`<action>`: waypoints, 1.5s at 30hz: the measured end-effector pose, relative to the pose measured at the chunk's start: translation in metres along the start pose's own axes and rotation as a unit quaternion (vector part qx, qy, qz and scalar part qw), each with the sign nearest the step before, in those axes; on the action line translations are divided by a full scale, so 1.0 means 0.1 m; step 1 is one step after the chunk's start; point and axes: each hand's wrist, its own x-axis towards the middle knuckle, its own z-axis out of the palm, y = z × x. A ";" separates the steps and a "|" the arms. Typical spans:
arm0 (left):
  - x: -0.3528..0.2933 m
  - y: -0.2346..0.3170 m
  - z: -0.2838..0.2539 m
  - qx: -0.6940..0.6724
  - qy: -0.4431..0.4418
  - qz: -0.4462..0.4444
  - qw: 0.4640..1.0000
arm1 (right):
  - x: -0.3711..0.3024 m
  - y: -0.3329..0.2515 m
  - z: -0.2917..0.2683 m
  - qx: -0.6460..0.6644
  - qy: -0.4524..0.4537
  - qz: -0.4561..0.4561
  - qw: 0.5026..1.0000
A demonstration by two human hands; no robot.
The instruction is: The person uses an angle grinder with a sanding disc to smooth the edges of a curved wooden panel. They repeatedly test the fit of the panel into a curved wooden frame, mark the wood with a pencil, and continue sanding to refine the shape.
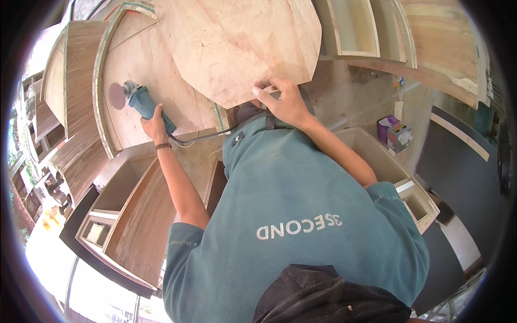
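A: We see our left hand (pixel 155 123) wrapped tight round the teal body of an angle grinder (pixel 141 101), fingers closed on the grip. Its round, dull reddish sanding disc (pixel 117 96) lies against the pale plywood panel (pixel 145 81) near that panel's left edge.

B: And our right hand (pixel 285 99)?

A: It pinches the lower edge of a second plywood sheet (pixel 242 43), thumb under and fingers on top, clamped on the wood. That sheet is many-sided with cut corners, its grain wavy and pinkish, and it overlaps the panel that the grinder is on.

B: We also see the black cord (pixel 199 138) running from the tool's tail toward our chest, and a dark band on the left wrist.

A: The panel has a layered, striped edge (pixel 97 91) down its left side. Below our arms stand open cabinet boxes (pixel 129 215) of bare, smooth board, one at lower left with small compartments, another at right (pixel 409 188).

B: Any packages?

A: Right of our forearm, on the dusty floor, we make out a small purple carton (pixel 385 127) touching a grey boxy pack (pixel 399 137) with coloured patches. A little white tag (pixel 398 110) stands just above them. A dark flat board (pixel 458 167) with a pale strip lies farther right.
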 end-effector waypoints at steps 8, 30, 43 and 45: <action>-1.19 0.93 -0.47 -0.165 -0.189 0.071 0.965 | 0.07 -0.35 0.30 0.065 -0.099 0.014 0.993; -3.23 1.96 1.11 -0.073 -0.762 0.256 0.591 | -0.67 0.63 -1.50 0.577 0.251 0.179 0.756; -2.85 2.21 1.29 0.217 -0.800 0.431 0.358 | -0.77 0.80 -1.33 0.473 0.207 0.322 0.794; -2.40 2.48 1.28 0.235 -0.792 0.383 0.414 | -0.79 0.87 -1.27 0.478 0.197 0.325 0.792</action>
